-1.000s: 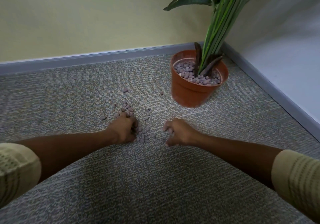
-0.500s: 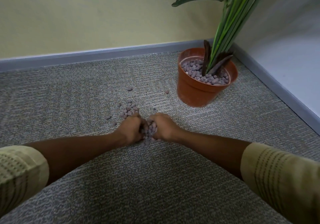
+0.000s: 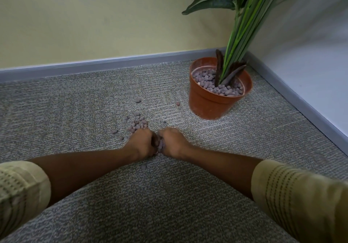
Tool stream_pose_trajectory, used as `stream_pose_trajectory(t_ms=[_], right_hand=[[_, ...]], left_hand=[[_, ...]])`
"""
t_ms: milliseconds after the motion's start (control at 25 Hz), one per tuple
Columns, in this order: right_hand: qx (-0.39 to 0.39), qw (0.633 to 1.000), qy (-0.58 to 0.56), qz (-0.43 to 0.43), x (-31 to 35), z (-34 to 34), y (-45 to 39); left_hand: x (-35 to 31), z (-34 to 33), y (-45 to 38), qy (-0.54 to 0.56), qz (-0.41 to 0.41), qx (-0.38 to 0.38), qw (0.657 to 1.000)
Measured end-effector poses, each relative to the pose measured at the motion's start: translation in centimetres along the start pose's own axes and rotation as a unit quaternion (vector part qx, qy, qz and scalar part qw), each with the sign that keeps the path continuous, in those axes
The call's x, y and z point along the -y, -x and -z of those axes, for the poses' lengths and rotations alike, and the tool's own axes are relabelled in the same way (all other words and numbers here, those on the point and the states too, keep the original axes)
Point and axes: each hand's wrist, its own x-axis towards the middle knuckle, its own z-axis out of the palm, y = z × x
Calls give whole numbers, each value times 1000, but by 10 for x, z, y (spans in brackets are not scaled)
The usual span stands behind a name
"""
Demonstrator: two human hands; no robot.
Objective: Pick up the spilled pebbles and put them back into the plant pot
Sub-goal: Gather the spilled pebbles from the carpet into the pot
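Note:
Purplish-grey pebbles (image 3: 138, 125) lie scattered on the grey carpet, most in a small heap just beyond my left hand. My left hand (image 3: 143, 142) and my right hand (image 3: 173, 141) rest on the carpet pressed side by side, cupped together around a clump of pebbles (image 3: 160, 144) that shows in the gap between them. A single pebble (image 3: 144, 167) lies just behind the hands. The orange plant pot (image 3: 209, 103) stands upright to the far right, filled with the same pebbles around green stems.
The pot sits in the room's corner, near a grey skirting board (image 3: 113, 66) under a yellow wall and a white wall (image 3: 310, 77) on the right. Long leaves (image 3: 243, 16) lean over the pot. Stray pebbles (image 3: 137, 100) lie toward the back wall.
My right hand has slid left across the carpet to meet my left hand, and the two have closed together on a clump of pebbles.

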Motion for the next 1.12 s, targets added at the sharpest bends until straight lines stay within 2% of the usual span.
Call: stream_pose_trajectory(t_ms=[120,280,560,680,800,880,1000,1120], right_hand=[[18,1000,-6,-18,2,2,2],[54,996,-59,-44,0,10,5],[44,962,-245,-115,-14,48,23],[-32,973,-220,-63,-11,104,20],[-214,970,-113,-1,-19,169,13],[-292,951,-97,-31,-39,192,3],[-298,948,-62,-91,-64,194,-9],[-302,952,-4,-58,-51,183,-6]], left_hand=[[-4,1,4,37,19,2,999],[-4,1,12,31,-1,3,1000],[7,6,19,-11,-35,-13,999],[8,2,27,-40,-82,-19,996],[14,-5,39,-54,-124,3,991],[21,-8,44,-54,-136,25,989],[29,-9,47,-49,-141,56,987],[27,-9,49,-49,-134,52,988]])
